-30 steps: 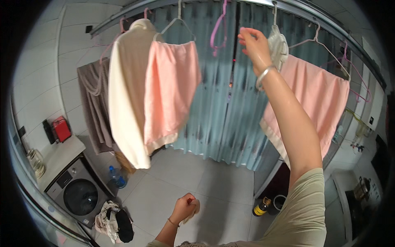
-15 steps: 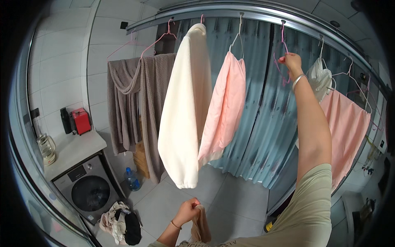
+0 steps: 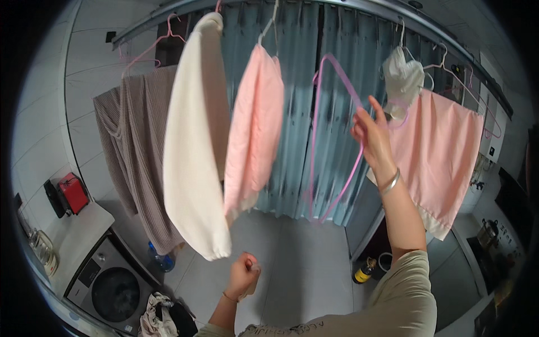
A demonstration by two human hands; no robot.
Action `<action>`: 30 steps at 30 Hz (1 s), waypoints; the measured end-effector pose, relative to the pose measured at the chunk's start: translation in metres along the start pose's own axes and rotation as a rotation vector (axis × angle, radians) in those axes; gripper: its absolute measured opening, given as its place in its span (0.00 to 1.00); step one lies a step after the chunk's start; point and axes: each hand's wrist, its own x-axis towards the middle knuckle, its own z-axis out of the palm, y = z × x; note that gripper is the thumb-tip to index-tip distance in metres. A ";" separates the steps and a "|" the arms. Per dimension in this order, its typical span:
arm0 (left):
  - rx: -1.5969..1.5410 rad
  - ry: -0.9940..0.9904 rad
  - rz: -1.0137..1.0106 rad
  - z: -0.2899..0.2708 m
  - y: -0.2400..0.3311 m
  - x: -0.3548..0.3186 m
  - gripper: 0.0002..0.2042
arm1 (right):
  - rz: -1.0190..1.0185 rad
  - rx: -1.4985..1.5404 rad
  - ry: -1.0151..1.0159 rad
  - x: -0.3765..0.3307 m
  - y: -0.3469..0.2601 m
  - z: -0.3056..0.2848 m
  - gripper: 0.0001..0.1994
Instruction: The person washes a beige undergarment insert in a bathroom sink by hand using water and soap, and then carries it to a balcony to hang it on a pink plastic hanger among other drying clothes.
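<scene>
My right hand (image 3: pixel 377 140), a metal bangle on its wrist, is raised in front of the curtain and grips a pink-purple clothes hanger (image 3: pixel 343 77). The hanger hangs sideways from the fingers, blurred by motion and off the rail. Lower down, my left hand (image 3: pixel 241 276) is closed on a thin beige cloth garment (image 3: pixel 253 285), mostly hidden behind the hand. A cream fleece garment (image 3: pixel 193 140) and a pink garment (image 3: pixel 255 126) hang above it on hangers. Near my right hand hang a pink cloth (image 3: pixel 441 151) and a pale small garment (image 3: pixel 403 78).
The metal rail (image 3: pixel 359 10) runs overhead before a blue-green curtain (image 3: pixel 292 112). A grey-brown knit cloth (image 3: pixel 143 140) hangs left. Below stand a washing machine (image 3: pixel 115 295), a clothes pile (image 3: pixel 154 319) and a blue water bottle (image 3: pixel 161 258). A dark yellow-labelled bottle (image 3: pixel 365 271) stands right.
The pink-purple hanger has come off the rail, and my right hand has brought it lower. My left hand has risen slightly with the beige garment. The view has shifted to the right.
</scene>
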 end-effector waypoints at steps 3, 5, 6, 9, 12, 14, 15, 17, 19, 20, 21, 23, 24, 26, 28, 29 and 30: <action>0.067 0.003 0.077 0.015 0.005 0.014 0.07 | 0.292 0.094 -0.254 -0.061 0.023 -0.063 0.16; 0.172 0.052 0.111 0.024 0.012 0.024 0.08 | 0.391 0.008 -0.233 -0.124 0.031 -0.079 0.17; 0.188 0.066 0.112 0.030 0.023 0.027 0.08 | 0.405 -0.092 -0.268 -0.154 0.029 -0.090 0.18; 0.297 0.087 0.183 0.051 0.035 0.038 0.08 | 0.593 -0.233 -0.434 -0.231 0.013 -0.117 0.21; 0.337 0.060 0.147 0.066 0.050 0.041 0.07 | 0.660 -0.100 -0.537 -0.283 0.002 -0.133 0.21; 0.373 0.070 0.128 0.080 0.052 0.044 0.07 | 0.723 -0.072 -0.523 -0.303 0.002 -0.143 0.21; 0.363 0.062 0.128 0.086 0.052 0.042 0.07 | 0.734 -0.073 -0.498 -0.311 0.006 -0.147 0.21; 0.322 0.047 0.138 0.101 0.047 0.044 0.07 | 0.745 -0.100 -0.446 -0.320 0.018 -0.152 0.22; 0.345 0.034 0.146 0.114 0.049 0.041 0.07 | 0.713 -0.172 -0.438 -0.323 0.029 -0.152 0.21; 0.354 0.026 0.153 0.122 0.053 0.038 0.07 | 0.683 -0.223 -0.442 -0.326 0.037 -0.152 0.21; 0.330 0.008 0.147 0.128 0.059 0.034 0.06 | 0.653 -0.274 -0.447 -0.328 0.045 -0.151 0.20; 0.279 -0.019 0.132 0.141 0.068 0.026 0.06 | 0.584 -0.336 -0.422 -0.331 0.070 -0.145 0.18; 0.217 -0.069 0.088 0.148 0.067 0.021 0.05 | 0.519 -0.368 -0.396 -0.334 0.090 -0.143 0.18; 0.292 -0.131 0.203 0.157 0.061 0.012 0.06 | 0.465 -0.375 -0.347 -0.331 0.115 -0.130 0.17; 0.367 -0.240 0.215 0.162 0.065 -0.002 0.06 | 0.488 -0.329 -0.286 -0.324 0.132 -0.117 0.15; 0.321 -0.335 0.196 0.160 0.073 -0.007 0.06 | 0.467 -0.271 -0.284 -0.321 0.141 -0.117 0.14; 0.273 -0.430 0.177 0.158 0.081 -0.011 0.06 | 0.445 -0.214 -0.282 -0.320 0.152 -0.118 0.13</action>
